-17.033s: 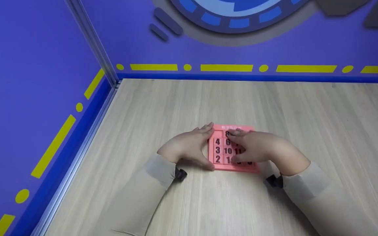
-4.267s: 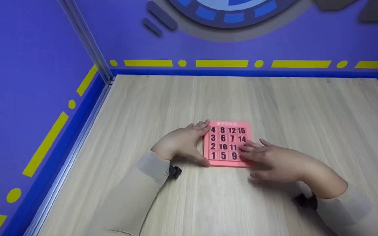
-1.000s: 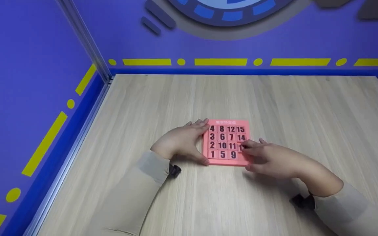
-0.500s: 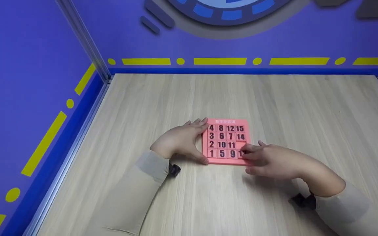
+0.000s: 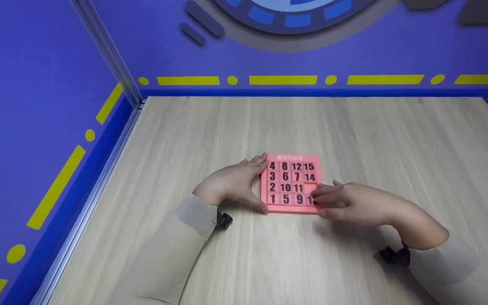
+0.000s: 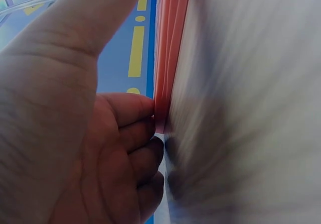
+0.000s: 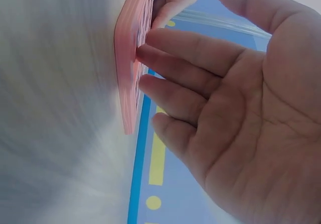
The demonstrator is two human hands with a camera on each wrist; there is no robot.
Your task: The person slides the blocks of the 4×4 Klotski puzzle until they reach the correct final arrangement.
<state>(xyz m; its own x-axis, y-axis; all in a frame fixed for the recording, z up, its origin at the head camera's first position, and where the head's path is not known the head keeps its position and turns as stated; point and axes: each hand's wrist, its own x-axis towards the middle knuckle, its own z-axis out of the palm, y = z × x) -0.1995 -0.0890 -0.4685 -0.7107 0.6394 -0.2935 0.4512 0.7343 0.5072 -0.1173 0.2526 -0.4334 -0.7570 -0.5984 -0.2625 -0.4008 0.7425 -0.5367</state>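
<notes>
Pink number puzzle (image 5: pixel 290 209) lies flat on the wooden table (image 5: pixel 269 258), its tiles set in four rows, with a vacant slot (image 5: pixel 310 187) at the right end of the third row from the far side. Just below that slot, the corner tile (image 5: pixel 310 199) is partly covered, so its full number cannot be read. The right hand (image 5: pixel 358 203) comes in from the puzzle's right, fingers stretched out with the tips touching around this tile, thumb apart by the near-right corner. Along the puzzle's left edge, the left hand (image 5: pixel 235 181) is spread, thumb at the near corner and fingertips at the far one. Beige sleeves (image 5: pixel 163 250) reach back from both hands, on the puzzle's near side. Well beyond the puzzle stands a blue back wall (image 5: pixel 396 51) with yellow dashes; a blue side wall (image 5: pixel 36 84) rises well to its left.
</notes>
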